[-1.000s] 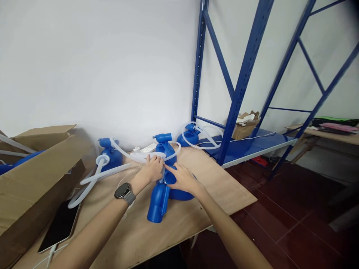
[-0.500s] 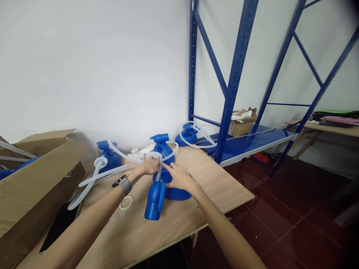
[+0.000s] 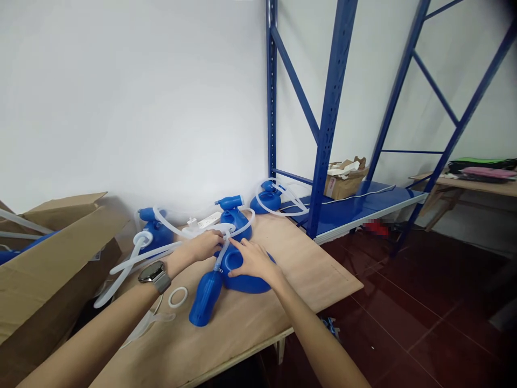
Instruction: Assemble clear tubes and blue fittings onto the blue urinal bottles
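Observation:
My left hand [image 3: 205, 246], with a watch at the wrist, is closed on a clear plastic tube [image 3: 221, 255] near its upper end. That tube runs down to a blue urinal receiver [image 3: 205, 299] lying on the wooden table [image 3: 258, 323]. My right hand [image 3: 254, 260] has thumb and index finger spread; the index fingertip is close to the tube by my left fingers. Below this hand is a blue jug-shaped urinal bottle [image 3: 251, 281], partly covered by it. Behind stands another blue bottle [image 3: 239, 222] with a receiver [image 3: 230, 202] on top and coiled white tubing.
A blue bottle with tubes [image 3: 155, 233] stands left, beside an open cardboard box [image 3: 60, 269]. Another blue bottle [image 3: 265, 201] sits at the back by the blue rack [image 3: 329, 108]. A white ring [image 3: 178, 297] and a power strip [image 3: 210, 220] lie on the table.
The blue receiver has swung left and turned, so its handle no longer shows at the right side. My hands stay at the tube; the camera view has shifted slightly.

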`<state>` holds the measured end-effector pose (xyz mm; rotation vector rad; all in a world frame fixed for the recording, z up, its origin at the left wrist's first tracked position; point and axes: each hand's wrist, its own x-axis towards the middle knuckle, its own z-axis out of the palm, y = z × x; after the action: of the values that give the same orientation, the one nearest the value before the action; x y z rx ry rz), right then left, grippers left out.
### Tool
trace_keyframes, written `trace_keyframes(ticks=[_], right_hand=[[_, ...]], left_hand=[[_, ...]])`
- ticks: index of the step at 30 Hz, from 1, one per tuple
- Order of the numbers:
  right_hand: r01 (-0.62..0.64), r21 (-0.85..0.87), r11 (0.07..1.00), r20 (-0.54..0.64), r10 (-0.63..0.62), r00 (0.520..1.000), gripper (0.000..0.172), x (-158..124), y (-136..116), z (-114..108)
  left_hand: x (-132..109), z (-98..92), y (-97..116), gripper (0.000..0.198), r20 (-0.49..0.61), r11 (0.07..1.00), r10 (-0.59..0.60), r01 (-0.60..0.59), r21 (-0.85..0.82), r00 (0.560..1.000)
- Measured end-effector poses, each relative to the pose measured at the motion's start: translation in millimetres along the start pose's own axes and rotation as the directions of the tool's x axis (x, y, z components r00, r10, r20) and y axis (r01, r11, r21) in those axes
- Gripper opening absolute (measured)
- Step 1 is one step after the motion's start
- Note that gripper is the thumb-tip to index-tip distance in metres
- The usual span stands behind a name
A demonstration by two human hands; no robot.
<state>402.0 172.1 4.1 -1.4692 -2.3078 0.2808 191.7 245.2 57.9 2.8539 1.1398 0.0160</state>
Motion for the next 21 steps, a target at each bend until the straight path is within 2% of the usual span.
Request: trace_keyframes(ticks=[5,7,10,13,21], right_hand=[[-0.019,0.003,1.000,-0.004,0.019,1.000,0.105,1.3,0.0,2.0],[-0.017,0.006,1.000,-0.010,0.017,1.000,0.104,1.0,0.0,2.6],[-0.012,0.015,1.000,-0.017,0.012,1.000,0.104,-0.2,0.2,2.6],[-0.014,0.015,1.000,-0.016,0.015,1.000,0.104,-1.1,0.8,1.9],[0.017,-0.007,1.000,-0.051,-0.017,0.999,0.103,-0.3,5.0,7.7]], left_hand=[[2.9,8.6,10.0,0.014,-0.051,0.991,-0.120,0.123,0.046,0.991],[7.8,11.4,12.2,0.010,-0.033,0.983,-0.174,0.175,0.061,0.984],[12.7,11.5,11.8,0.024,0.023,0.974,-0.215,0.213,0.070,0.976],[12.7,8.1,9.4,0.028,0.062,0.972,-0.231,0.228,0.061,0.971],[16.2,8.3,11.1,0.033,0.079,0.945,-0.325,0.327,-0.019,0.942]])
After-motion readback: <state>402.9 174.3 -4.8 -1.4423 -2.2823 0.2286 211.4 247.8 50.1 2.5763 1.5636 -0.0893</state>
